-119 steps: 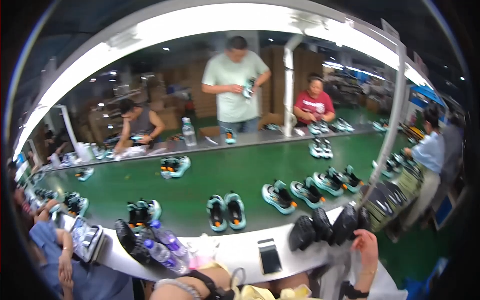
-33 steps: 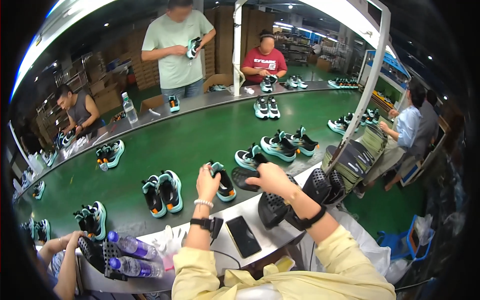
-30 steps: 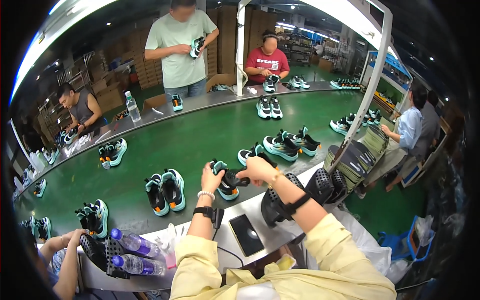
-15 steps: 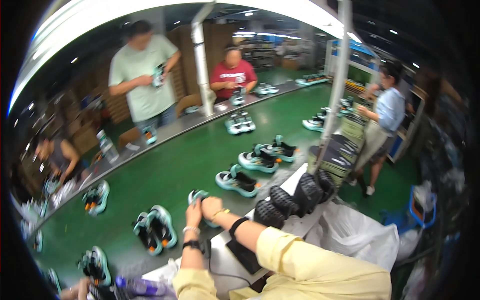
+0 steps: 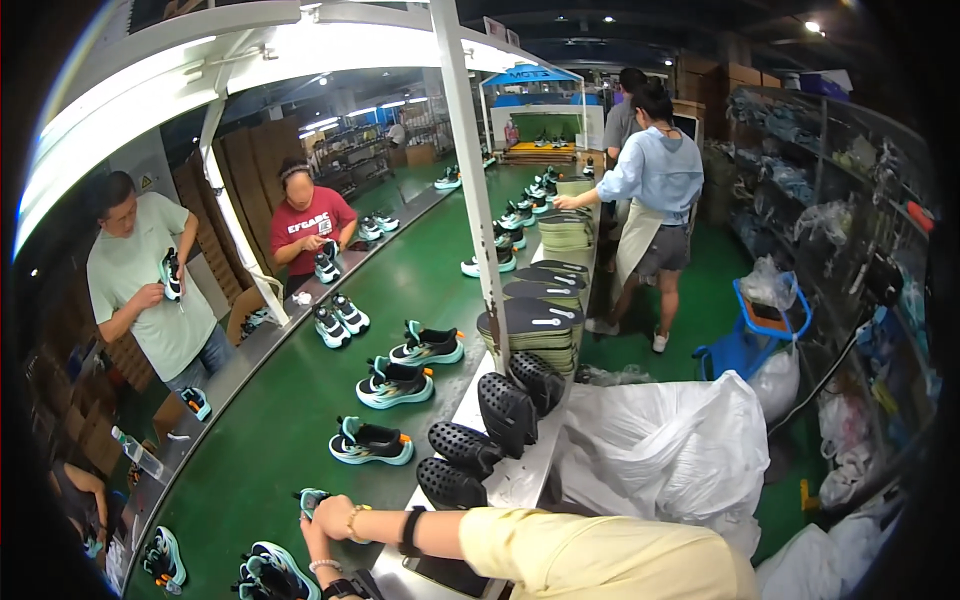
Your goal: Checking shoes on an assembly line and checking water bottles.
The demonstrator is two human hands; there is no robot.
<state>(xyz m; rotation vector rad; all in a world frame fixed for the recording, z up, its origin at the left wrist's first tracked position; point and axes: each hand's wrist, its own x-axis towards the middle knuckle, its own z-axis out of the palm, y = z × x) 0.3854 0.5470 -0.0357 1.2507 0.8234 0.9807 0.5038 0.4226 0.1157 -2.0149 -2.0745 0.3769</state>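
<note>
Green belt (image 5: pixel 265 440): the widest thing before us, curving from the lower left to the far end, with black-and-teal shoes along it.
White tabletop (image 5: pixel 522 483): a strip along the belt's right side, partly covered.
White bag (image 5: pixel 665 450): crumpled, just right of the tabletop.
Stacked pieces (image 5: pixel 527 334): flat and sole-shaped, dark on top with olive sides, by the post.
Black forms (image 5: pixel 466 448): four, rounded, some pitted with holes, between the stacks and our hands.
Spaced shoes (image 5: pixel 372 443): three, upright on the belt beyond our hands, toes left.
Handled shoe (image 5: pixel 311 497): at the belt's near part; we see its teal collar, the rest mostly hidden by hands.
Right hand (image 5: pixel 337 517): over that shoe; fingers hidden, so we cannot tell how closed its grip is.
Left hand (image 5: pixel 316 546): just below, grip narrow, holding the shoe near its collar.
</note>
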